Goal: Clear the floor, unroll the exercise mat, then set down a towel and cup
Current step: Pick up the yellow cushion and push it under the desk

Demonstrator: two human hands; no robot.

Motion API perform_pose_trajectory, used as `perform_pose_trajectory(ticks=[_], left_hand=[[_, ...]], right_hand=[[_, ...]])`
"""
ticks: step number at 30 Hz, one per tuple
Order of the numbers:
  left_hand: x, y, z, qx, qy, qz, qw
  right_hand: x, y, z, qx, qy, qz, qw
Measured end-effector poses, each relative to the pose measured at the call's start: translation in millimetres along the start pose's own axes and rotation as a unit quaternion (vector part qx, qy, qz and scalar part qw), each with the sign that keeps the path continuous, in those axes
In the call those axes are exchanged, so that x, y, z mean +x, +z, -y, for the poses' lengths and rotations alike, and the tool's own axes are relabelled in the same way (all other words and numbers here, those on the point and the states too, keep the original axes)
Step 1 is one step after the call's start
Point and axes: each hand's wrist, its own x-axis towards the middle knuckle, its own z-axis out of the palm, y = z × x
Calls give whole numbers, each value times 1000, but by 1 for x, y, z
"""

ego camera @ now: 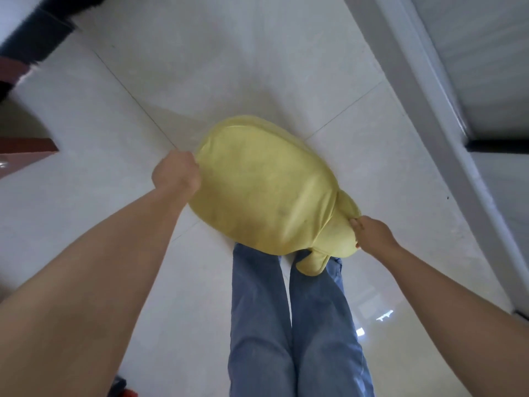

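Two bare hands holding one yellow cushion (266, 187) at the centre of the frame, above the pale tiled floor (257, 67). Left hand (177, 174) closed in a fist on the cushion's left edge; right hand (372, 234), lower right of centre, fingers (355, 223) curled into a pinch on the bunched fabric at its right end. Below, two legs in blue jeans (294, 325). No writing or label legible anywhere. Grey skirting (429, 116) running down the right side.

Pale yellow cushion (266, 190), faded blue jeans (292, 325), glossy white floor tiles (229, 67)
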Motion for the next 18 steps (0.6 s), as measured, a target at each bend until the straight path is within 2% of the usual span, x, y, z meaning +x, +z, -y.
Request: perform_pose_trajectory(ticks=[6,10,15,18], left_hand=[[-66,9,43,48,-58,28,997],[-109,-7,56,44,-91,41,994],[-192,-14,75,-20,-147,38,988],[-262,1,92,-79,-203,56,974]], right_hand=[[-44,-9,12,-68,-43,5,997],[-68,-31,13,-133,-89,-33,986],[-109,-56,14,-246,-144,-75,956],[-146,-60,10,-276,-182,-70,941]])
